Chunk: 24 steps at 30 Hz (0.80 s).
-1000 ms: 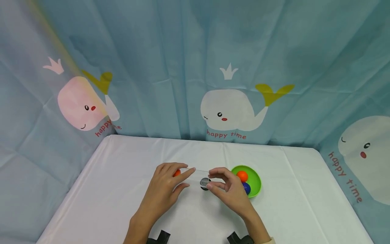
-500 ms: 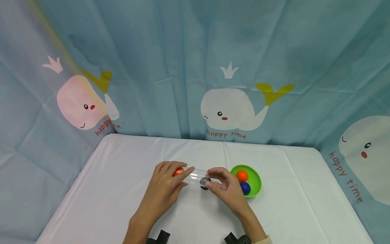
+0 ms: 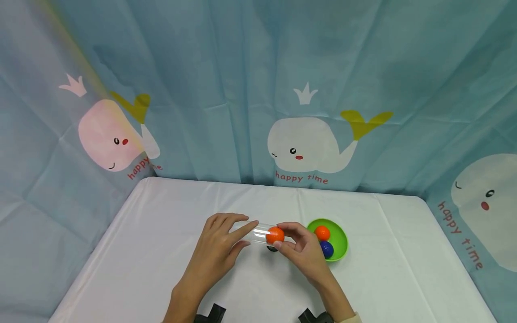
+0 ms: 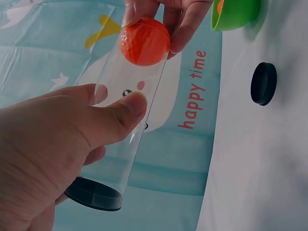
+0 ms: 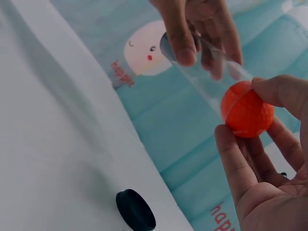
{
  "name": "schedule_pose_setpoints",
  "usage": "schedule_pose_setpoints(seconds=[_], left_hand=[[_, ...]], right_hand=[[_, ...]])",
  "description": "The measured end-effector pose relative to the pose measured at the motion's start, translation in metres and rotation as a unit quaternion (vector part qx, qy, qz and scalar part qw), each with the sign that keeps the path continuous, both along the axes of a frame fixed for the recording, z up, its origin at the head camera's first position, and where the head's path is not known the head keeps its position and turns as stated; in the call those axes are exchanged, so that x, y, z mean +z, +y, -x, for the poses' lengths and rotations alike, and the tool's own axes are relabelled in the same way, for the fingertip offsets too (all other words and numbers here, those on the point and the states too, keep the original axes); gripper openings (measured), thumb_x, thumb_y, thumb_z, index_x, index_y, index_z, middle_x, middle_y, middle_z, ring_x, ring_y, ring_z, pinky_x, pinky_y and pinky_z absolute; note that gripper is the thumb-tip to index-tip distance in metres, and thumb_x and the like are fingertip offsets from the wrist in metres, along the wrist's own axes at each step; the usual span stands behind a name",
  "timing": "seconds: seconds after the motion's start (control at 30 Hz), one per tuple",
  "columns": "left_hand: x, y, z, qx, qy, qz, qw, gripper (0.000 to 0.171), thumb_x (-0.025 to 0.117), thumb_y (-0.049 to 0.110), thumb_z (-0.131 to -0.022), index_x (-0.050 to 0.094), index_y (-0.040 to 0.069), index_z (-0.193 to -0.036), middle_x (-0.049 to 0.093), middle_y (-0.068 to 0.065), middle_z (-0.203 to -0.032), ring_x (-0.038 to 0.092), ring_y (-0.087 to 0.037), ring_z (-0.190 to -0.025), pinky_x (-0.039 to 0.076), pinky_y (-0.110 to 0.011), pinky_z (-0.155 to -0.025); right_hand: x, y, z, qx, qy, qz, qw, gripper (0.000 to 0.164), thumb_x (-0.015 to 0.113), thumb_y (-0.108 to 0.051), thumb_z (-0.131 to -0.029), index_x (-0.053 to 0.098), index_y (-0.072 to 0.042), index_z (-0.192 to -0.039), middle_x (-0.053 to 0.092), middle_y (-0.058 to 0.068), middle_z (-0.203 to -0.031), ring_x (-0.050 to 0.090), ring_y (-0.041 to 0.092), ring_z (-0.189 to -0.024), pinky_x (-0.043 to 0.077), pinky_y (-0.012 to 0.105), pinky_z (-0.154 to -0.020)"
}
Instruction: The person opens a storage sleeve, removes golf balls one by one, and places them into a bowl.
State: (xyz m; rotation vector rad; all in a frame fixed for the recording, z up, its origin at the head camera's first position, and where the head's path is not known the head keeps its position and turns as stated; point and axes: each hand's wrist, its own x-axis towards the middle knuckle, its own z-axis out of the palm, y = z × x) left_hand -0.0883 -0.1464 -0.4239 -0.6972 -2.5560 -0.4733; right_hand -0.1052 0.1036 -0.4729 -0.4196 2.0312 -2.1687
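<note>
My left hand (image 3: 214, 246) grips a clear plastic tube (image 4: 137, 103), thumb on one side and fingers on the other. A black cap (image 4: 94, 195) covers the tube's end by that hand. At the opposite, uncapped end sits an orange golf ball (image 5: 247, 109), dimpled and partly out past the rim. My right hand (image 3: 304, 251) pinches the ball at this mouth, thumb and fingers on opposite sides. Below the tube a second black cap (image 4: 263, 83) lies loose on the table; the head view shows only its edge.
A green bowl (image 3: 341, 246) stands right beside my right hand, holding another orange ball (image 3: 322, 233) and a blue ball (image 3: 326, 249). White cloth covers the table (image 3: 169, 251). A blue curtain (image 3: 226, 112) with whale prints hangs behind it.
The orange golf ball has travelled along the tube from the left hand's end to the right hand's end. Both hands have stayed nearly in place.
</note>
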Motion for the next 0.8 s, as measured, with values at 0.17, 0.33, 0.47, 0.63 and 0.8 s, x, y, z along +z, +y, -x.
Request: schedule_pose_setpoints(seconds=[0.17,0.33,0.47,0.63,0.8], left_hand=[[0.0,0.0,-0.001,-0.002,0.002,-0.003,1.0,0.059,0.093,0.02,-0.082,0.072,0.033,-0.136,0.07,0.004,-0.132,0.063,-0.02,-0.124,0.044,-0.045,-0.112],[0.0,-0.001,-0.002,-0.007,-0.001,-0.005,1.0,0.06,0.092,0.02,-0.083,0.071,0.034,-0.138,0.069,0.005,-0.132,0.062,-0.019,-0.124,0.044,-0.045,-0.112],[-0.001,-0.001,-0.002,-0.007,-0.005,-0.003,1.0,0.06,0.092,0.021,-0.083,0.071,0.034,-0.138,0.069,0.005,-0.132,0.062,-0.019,-0.124,0.044,-0.045,-0.112],[0.0,-0.001,-0.001,-0.007,-0.005,-0.006,0.9999,0.059,0.091,0.021,-0.084,0.071,0.033,-0.138,0.07,0.004,-0.133,0.063,-0.019,-0.124,0.045,-0.045,-0.112],[0.0,0.0,0.0,-0.003,-0.007,-0.008,0.9999,0.059,0.091,0.022,-0.085,0.071,0.032,-0.138,0.07,0.004,-0.133,0.063,-0.02,-0.124,0.045,-0.045,-0.111]], right_hand=[[0.004,0.003,-0.001,0.002,0.004,-0.008,1.0,0.038,0.075,-0.006,-0.097,0.064,-0.003,-0.134,0.063,0.021,-0.137,0.072,0.018,-0.115,0.063,0.028,-0.094],[0.006,0.007,-0.002,0.012,-0.001,-0.011,1.0,0.038,0.075,-0.006,-0.097,0.064,-0.003,-0.133,0.066,0.018,-0.133,0.075,0.02,-0.112,0.063,0.029,-0.094],[0.007,0.009,-0.002,0.019,-0.001,-0.016,1.0,0.038,0.075,-0.006,-0.097,0.065,-0.004,-0.133,0.066,0.015,-0.133,0.075,0.02,-0.113,0.064,0.029,-0.094],[0.007,0.01,-0.001,0.009,0.015,-0.029,0.999,0.038,0.075,-0.006,-0.097,0.065,-0.006,-0.134,0.064,0.014,-0.135,0.069,0.017,-0.12,0.064,0.028,-0.093],[0.009,0.015,-0.001,0.002,0.021,-0.027,0.999,0.038,0.075,-0.005,-0.097,0.064,-0.005,-0.134,0.063,0.015,-0.137,0.069,0.015,-0.119,0.064,0.027,-0.092]])
